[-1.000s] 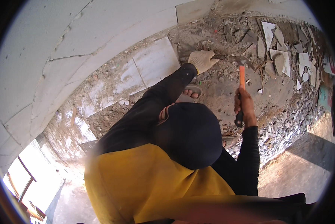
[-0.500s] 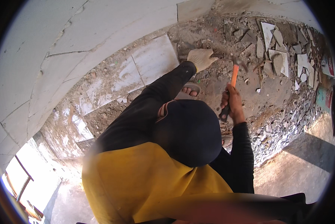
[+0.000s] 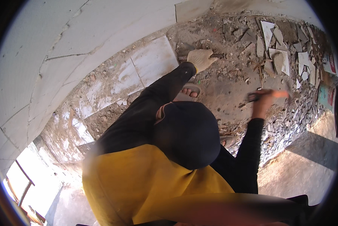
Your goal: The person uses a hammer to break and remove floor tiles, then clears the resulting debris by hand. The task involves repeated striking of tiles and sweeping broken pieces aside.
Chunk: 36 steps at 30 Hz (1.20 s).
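Two hands busy: gloved left hand (image 3: 201, 59) clamped on a dark chisel (image 3: 215, 55) against rubble (image 3: 229, 37); right hand (image 3: 262, 101) gripping a blurred orange-handled hammer (image 3: 268, 95) beside broken tiles (image 3: 278, 56).

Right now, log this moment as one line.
left hand: gloved, on chisel at rubble floor | right hand: gripping hammer, blurred | broken tiles beyond

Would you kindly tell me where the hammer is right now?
In the head view, the hammer is right of centre, blurred, gripped in the right hand above the rubble, well right of the gloved left hand.
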{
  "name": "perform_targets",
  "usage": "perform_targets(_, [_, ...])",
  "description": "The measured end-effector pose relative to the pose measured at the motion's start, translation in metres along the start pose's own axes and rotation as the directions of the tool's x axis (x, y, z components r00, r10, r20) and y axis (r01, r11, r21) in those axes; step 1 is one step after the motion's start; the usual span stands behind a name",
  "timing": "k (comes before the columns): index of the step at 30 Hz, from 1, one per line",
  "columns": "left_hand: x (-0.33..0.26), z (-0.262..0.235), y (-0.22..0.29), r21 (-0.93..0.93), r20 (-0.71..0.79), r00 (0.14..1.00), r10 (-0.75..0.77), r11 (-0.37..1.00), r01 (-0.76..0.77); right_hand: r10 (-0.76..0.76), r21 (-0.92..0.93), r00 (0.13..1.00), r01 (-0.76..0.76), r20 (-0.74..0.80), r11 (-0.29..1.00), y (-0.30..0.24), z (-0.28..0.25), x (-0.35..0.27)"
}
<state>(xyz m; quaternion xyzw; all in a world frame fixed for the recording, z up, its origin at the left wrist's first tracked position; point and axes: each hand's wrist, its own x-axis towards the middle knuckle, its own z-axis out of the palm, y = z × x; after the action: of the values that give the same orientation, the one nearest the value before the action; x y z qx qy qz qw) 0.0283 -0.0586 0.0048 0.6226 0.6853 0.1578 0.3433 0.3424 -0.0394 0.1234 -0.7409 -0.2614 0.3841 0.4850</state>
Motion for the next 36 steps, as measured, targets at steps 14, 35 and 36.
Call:
perform_targets(14, [-0.005,-0.005,0.005,-0.013,-0.011,0.999,-0.031,0.999,0.031,0.038,0.170,0.999,-0.043,0.032,0.984,-0.057,-0.044,0.069])
perform_targets(35, [-0.013,-0.026,-0.008,0.274,-0.020,0.978,0.207,0.942,-0.194,0.311,-0.392,0.555,0.029,0.771,0.919,0.030,0.002,-0.023])
perform_targets(36, [-0.015,-0.025,-0.010,0.257,-0.026,0.982,0.189,0.950,-0.176,0.288,-0.359,0.588,0.005,0.756,0.933,0.024,-0.006,-0.006])
